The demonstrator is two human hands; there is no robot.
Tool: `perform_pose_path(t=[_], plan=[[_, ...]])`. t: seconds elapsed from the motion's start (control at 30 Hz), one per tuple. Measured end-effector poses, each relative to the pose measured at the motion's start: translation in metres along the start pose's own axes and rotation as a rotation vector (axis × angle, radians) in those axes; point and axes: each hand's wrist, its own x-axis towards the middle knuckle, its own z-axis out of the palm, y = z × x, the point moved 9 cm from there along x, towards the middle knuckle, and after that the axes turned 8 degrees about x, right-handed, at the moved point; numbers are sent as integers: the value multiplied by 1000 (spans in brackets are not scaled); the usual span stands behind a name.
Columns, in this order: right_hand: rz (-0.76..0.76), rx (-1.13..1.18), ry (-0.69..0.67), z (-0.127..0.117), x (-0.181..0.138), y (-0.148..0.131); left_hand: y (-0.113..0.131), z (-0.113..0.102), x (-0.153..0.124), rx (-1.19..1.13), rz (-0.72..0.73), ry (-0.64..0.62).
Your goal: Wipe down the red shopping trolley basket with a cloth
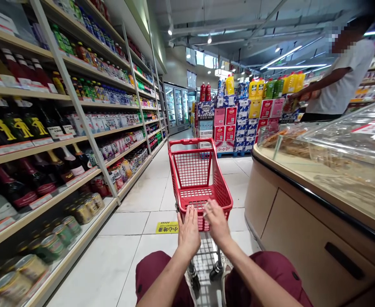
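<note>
A red plastic shopping cart (192,190) stands close in front of my knees, its mesh basket facing me and its metal legs and wheels below. My left hand (189,229) is at the basket's near end, its fingers stretched out and lying together against or just over the red rim; contact is hard to tell. Beside it, to the right, my right hand (218,224) has bent fingers over the same near end. Something small and whitish shows at its fingertips, too blurred to name. My knees in maroon trousers flank the cart's lower frame.
Drink shelves (107,162) run along the left. A display counter (289,192) with clear covers curves along the right. Stacked drink cartons (230,123) stand ahead. A person in a white shirt (344,81) is behind the counter. A yellow floor sticker (167,227) lies left of the cart.
</note>
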Motion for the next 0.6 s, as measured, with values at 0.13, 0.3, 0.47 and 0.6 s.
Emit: perform_pose_path(t=[0.13, 0.3, 0.47, 0.6], plan=[[-29, -1, 6, -6, -4, 8, -2, 0, -1, 44, -14, 21], [96, -67, 68, -18, -9, 26, 8, -3, 1, 17, 13, 8], [-61, -15, -25, -11, -6, 13, 14, -5, 3, 14, 23, -3], [170, -102, 129, -28, -5, 42, 14, -3, 3, 21, 33, -3]])
